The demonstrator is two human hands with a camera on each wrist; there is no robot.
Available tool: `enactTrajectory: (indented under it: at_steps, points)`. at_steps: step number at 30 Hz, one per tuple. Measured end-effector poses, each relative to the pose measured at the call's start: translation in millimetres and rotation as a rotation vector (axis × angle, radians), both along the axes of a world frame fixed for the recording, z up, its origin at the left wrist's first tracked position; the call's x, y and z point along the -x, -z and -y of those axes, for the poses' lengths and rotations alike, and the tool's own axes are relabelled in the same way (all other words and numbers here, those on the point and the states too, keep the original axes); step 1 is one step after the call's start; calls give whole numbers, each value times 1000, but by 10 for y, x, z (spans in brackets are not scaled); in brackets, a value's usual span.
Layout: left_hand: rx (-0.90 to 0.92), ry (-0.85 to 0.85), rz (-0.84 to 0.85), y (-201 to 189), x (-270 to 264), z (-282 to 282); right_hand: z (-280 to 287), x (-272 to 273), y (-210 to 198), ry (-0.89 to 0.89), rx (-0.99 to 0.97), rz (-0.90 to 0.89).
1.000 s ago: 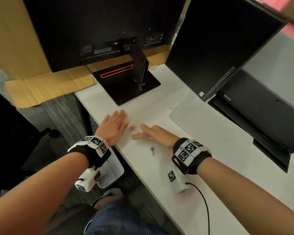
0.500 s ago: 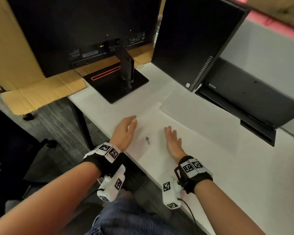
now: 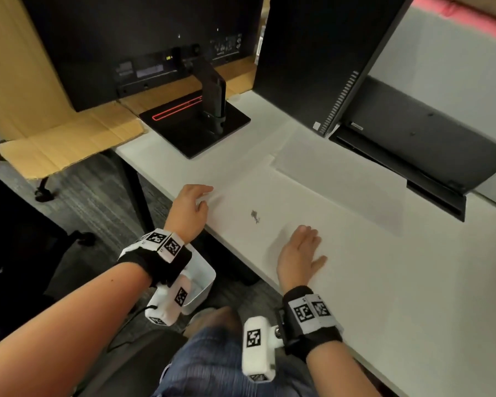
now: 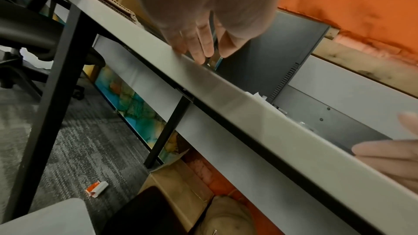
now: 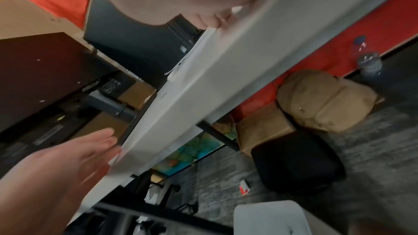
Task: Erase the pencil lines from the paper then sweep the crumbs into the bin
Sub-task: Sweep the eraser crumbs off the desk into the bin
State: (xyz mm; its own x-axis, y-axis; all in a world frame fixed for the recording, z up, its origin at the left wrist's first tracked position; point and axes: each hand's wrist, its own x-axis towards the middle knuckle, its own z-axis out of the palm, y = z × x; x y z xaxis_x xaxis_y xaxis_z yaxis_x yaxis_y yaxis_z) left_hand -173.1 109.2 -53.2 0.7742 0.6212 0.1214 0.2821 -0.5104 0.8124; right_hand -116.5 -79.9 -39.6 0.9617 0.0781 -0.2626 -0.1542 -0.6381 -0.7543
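Note:
A small dark heap of eraser crumbs [image 3: 255, 216] lies on the white paper [image 3: 298, 196] near the desk's front edge. My left hand [image 3: 191, 207] stands on its side at the desk edge, left of the crumbs, fingers straight and holding nothing; the left wrist view shows those fingers [image 4: 199, 45] over the edge. My right hand [image 3: 299, 255] lies flat, palm down, on the paper to the right of and nearer than the crumbs. A white bin [image 3: 202, 282] sits on the floor under the desk edge, partly hidden by my left wrist.
A black monitor stand [image 3: 195, 121] stands at the back of the white desk [image 3: 413, 282], and a second dark monitor [image 3: 312, 58] at the back right. Cardboard [image 3: 66, 141] lies beyond the desk's left end. My knee [image 3: 218, 362] is below the edge.
The right hand drew back toward me, to the right of the crumbs, and turned flat. The left hand turned up onto its side at the desk edge. The crumbs lie between the two hands.

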Motion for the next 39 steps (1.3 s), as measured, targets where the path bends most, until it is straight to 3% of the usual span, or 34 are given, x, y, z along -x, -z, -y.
enactTrajectory:
  at_steps: [3, 7, 10, 14, 17, 20, 24, 26, 28, 30, 34, 36, 39]
  points:
    - [-16, -35, 47, 105, -8, 11, -276, 177, 82, -62, 81, 37]
    - [-62, -57, 145, 239, -20, 32, -675, 118, 83, -105, -30, 78]
    - [-84, -52, 211, 288, -30, 42, -561, 38, 75, -168, 0, 175]
    - [-74, -25, 276, 318, -44, 44, -182, -7, 165, -26, 78, 237]
    - [-68, -10, 312, 341, -12, 96, -384, 62, 207, 1, 94, 209]
    - [-71, -8, 375, 354, 75, 110, -718, 182, 159, -9, -90, 197]
    - [-25, -63, 435, 407, 276, 51, -744, 341, 91, 29, -626, 252]
    - [-2, -113, 426, 472, 358, -2, -666, 442, 41, -1, -683, 321]
    - [19, -165, 403, 559, 413, -50, -640, 565, 15, -152, -652, 425]
    - [56, -207, 347, 669, 456, -80, -689, 694, 70, -420, -525, 506]
    - [126, -276, 156, 944, 454, -103, -876, 731, 517, -864, -154, 379]
    - [148, -268, -35, 1093, 391, -114, -929, 642, 757, -872, -39, 307]
    - [170, -259, -282, 1325, 260, -143, -980, 417, 1045, -745, 26, 192]
